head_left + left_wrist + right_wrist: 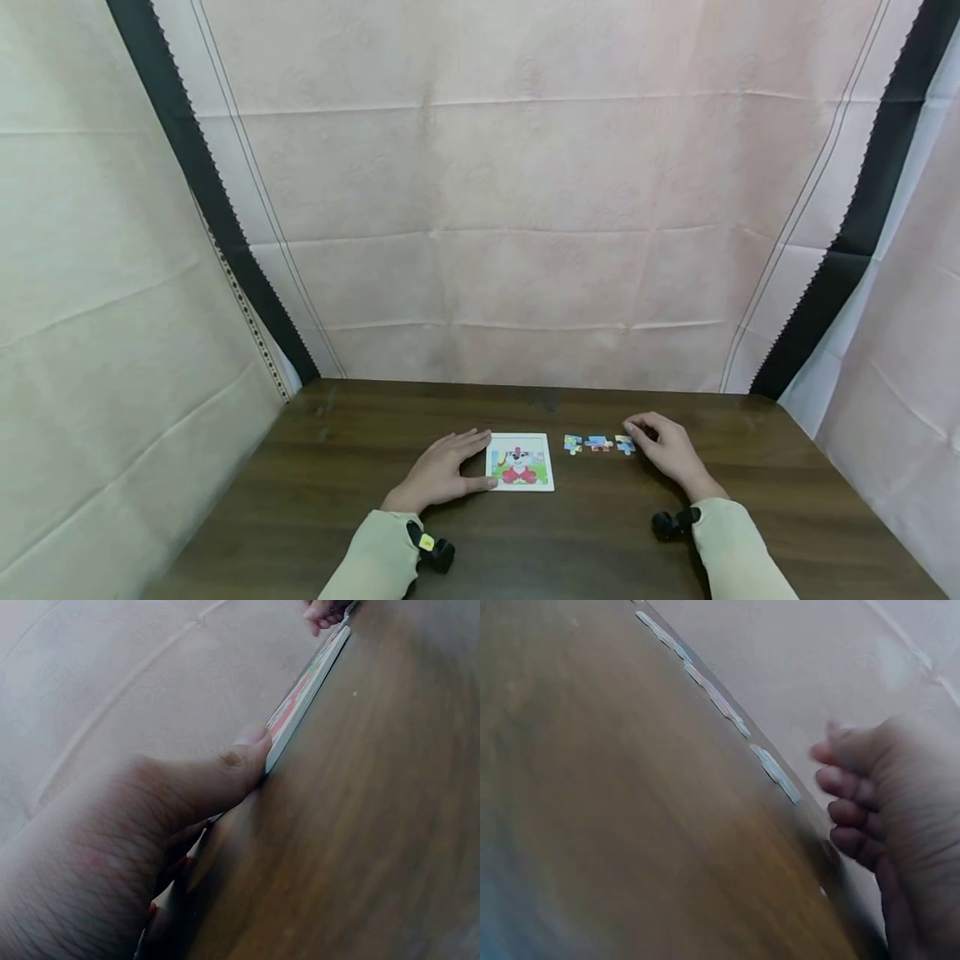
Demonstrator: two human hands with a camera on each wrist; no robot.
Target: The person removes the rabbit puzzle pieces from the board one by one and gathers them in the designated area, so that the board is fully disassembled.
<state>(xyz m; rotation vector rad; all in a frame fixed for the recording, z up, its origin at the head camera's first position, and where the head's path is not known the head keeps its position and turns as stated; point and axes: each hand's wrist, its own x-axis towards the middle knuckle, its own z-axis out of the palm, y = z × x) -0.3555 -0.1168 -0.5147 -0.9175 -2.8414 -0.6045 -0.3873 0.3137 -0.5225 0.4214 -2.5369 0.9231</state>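
Note:
A white-framed jigsaw puzzle showing a cartoon animal in red lies flat on the table. My left hand rests at its left side, fingers extended toward the upper corner and thumb at the lower one. In the left wrist view the thumb touches the frame's edge. To the right of the frame, three loose jigsaw pieces lie in a row: a left piece, a middle piece and a right piece. Beside the right piece is my right hand, its fingers loosely curled, holding nothing.
Beneath everything is a dark brown wooden table. Pale fabric walls with black trim stand behind it and at both sides. A small black device is strapped to the left wrist, and another device to the right.

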